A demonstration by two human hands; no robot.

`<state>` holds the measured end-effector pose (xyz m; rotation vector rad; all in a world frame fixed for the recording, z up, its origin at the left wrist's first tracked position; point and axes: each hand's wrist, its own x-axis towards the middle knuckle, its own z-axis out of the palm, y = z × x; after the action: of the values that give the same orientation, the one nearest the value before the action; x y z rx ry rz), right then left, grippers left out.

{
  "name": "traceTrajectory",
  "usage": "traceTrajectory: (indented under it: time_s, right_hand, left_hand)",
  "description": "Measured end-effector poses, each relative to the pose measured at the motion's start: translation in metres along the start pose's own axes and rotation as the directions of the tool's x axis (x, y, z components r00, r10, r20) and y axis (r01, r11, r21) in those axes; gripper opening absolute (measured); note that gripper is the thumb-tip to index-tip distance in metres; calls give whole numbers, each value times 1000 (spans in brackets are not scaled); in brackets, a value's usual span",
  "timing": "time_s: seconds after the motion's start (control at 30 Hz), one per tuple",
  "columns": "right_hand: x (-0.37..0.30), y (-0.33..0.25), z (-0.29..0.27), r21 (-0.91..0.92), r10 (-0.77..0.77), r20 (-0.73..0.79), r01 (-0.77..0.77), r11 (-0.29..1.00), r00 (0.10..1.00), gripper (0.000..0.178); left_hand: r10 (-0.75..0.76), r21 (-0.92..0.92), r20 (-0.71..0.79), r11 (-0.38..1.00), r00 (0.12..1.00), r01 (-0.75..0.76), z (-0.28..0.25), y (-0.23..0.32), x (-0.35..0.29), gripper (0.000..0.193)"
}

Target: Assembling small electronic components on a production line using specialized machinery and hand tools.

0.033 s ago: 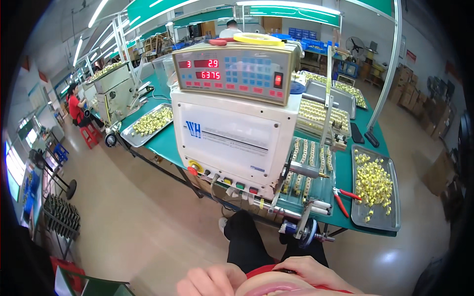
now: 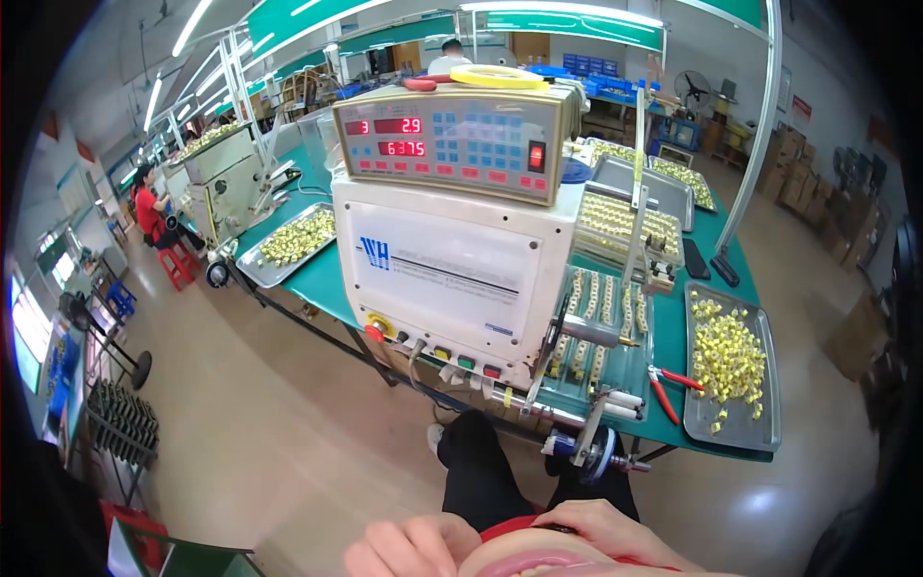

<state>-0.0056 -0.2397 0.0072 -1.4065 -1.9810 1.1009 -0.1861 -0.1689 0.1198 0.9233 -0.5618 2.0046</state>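
Observation:
At the lower edge, close to my body, is my left hand (image 2: 409, 546), its fingers curled in. What it may hold is hidden. My right hand (image 2: 611, 531) is closed against red cloth (image 2: 508, 527) at my chest, beside a small dark object (image 2: 556, 528) I cannot make out. Beyond both hands stands a white winding machine (image 2: 437, 269) with a control box (image 2: 447, 144) on top, its red digits lit. Pliers with red handles (image 2: 663, 399) lie on the green table, next to a metal tray of small yellow and white parts (image 2: 728, 361). Neither hand touches these.
Rows of pale parts (image 2: 601, 317) lie beside the machine's spindle (image 2: 596, 332). A blue-rimmed wheel (image 2: 598, 454) juts out at the table's front edge. Another parts tray (image 2: 298, 238) sits left of the machine. A person in red (image 2: 149, 212) sits at the far left; another person is behind.

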Motion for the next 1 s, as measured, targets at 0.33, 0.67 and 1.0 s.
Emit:
traceTrajectory:
  time_s: [0.33, 0.67, 1.0]
  right_hand:
    - [-34, 24, -8, -5, 17, -184, -18, 1000, 983, 35]
    - [-53, 66, -9, -31, -54, -304, 47, 998, 951, 33]
    - [-44, 80, -12, -39, -60, -355, 49, 998, 933, 33]
  left_hand:
    - [0, -24, 111, 1000, 994, 3, 17, -48, -31, 14]
    - [-276, 693, 402, 715, 873, -93, 44, -40, -61, 7]
    - [-433, -179, 261, 857, 863, 484, 18, -89, -85, 21]
